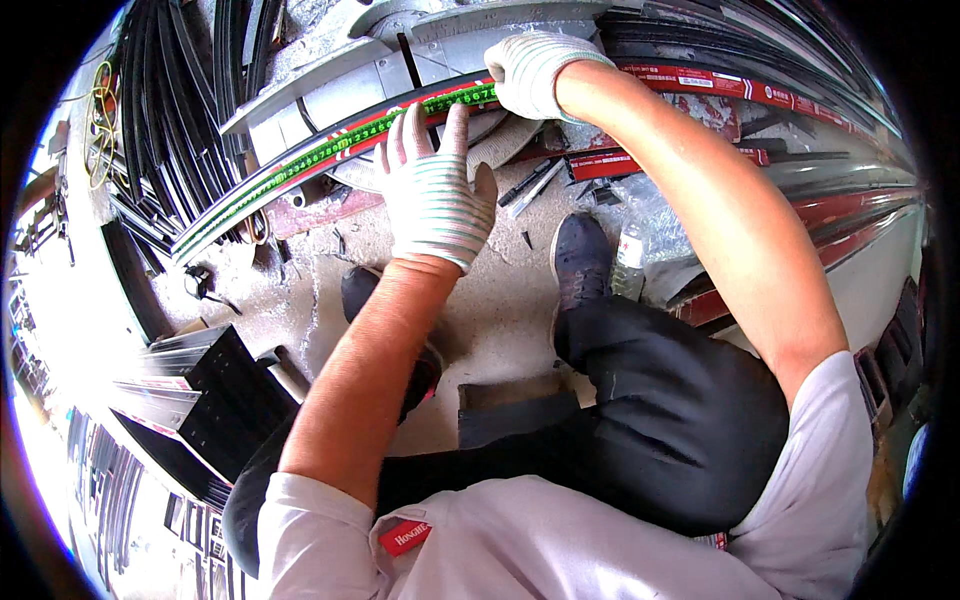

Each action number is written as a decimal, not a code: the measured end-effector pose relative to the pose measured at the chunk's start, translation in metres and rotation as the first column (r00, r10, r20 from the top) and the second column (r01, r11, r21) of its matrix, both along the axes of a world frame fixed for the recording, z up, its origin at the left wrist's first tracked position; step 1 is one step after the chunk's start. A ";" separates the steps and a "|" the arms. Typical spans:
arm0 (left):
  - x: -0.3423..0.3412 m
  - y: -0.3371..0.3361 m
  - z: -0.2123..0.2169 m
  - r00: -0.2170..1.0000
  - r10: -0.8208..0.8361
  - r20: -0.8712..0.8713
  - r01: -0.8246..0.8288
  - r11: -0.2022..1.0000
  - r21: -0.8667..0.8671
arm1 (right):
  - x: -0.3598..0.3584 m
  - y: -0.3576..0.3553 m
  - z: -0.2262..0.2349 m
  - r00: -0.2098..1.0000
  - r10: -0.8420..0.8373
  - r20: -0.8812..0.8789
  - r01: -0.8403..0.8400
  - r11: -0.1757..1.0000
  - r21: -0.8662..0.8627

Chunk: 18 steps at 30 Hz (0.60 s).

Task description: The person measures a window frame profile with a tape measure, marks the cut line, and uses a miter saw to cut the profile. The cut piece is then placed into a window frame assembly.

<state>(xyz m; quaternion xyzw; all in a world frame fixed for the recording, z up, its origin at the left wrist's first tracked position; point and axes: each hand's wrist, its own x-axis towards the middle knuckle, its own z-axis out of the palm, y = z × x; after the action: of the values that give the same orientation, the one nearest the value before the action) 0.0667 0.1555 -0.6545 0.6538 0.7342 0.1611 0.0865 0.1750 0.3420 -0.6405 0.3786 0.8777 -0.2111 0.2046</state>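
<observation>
A long, narrow bar with red-and-white film (690, 80) stretches across the work from lower left to upper right. Along it runs a bright green measuring tape (310, 155) with dark markings. My right hand (540, 75), in a white striped glove, is closed at the tape's right end; the tape's case is hidden in it. Gloved the same way, my left hand (435, 205) lies with its fingers stretched out, the tips at the near edge of the tape and bar. Its thumb stands apart, and I see nothing held in it.
Behind the bar is a grey metal machine base (460, 50) with a slot. Bundled black strips (185, 80) lie at far left, stacked dark profiles (215, 400) at near left. A clear bottle (629, 258) stands beside my right shoe (582, 255); plastic wrap (665, 215) lies nearby.
</observation>
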 end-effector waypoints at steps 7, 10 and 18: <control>0.023 0.006 -0.006 0.993 0.112 -0.033 -0.114 0.991 -0.067 | -0.002 0.002 0.001 0.997 -0.003 0.076 0.004 1.000 -0.020; 0.025 0.009 -0.008 0.989 0.136 -0.057 -0.140 0.988 -0.061 | -0.001 0.009 -0.013 0.998 0.010 0.064 -0.008 0.999 -0.040; 0.029 0.012 -0.008 0.979 0.179 -0.098 -0.187 0.978 -0.088 | 0.001 0.011 -0.018 0.999 0.000 0.035 0.002 0.998 -0.058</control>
<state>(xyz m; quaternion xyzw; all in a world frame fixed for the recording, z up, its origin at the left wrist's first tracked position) 0.0960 0.1675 -0.6622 0.5851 0.8013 0.1034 0.0698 0.1762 0.3531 -0.6587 0.3764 0.8674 -0.2299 0.2305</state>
